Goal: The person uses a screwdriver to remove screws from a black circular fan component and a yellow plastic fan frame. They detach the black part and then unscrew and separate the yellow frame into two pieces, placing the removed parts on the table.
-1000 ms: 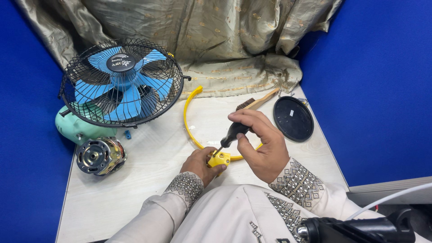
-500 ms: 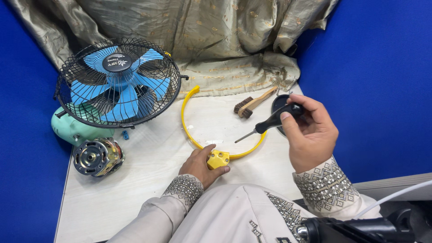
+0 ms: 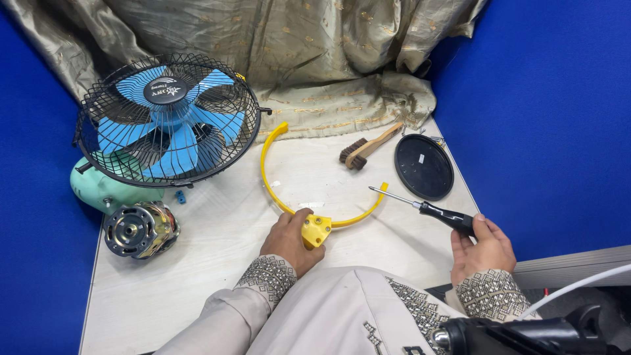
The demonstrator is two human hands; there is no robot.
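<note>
The left hand point(image 3: 287, 242) pinches the yellow ring's point(image 3: 269, 184) clamp block on the surface. The right hand point(image 3: 482, 250), well to its right, loosely grips a screwdriver point(image 3: 420, 206), its shaft pointing left toward the ring.

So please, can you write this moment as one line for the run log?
left hand: on yellow ring, at its clamp | right hand: holds screwdriver, tip off the ring | nearby: fan, motor, brush, black lid
</note>
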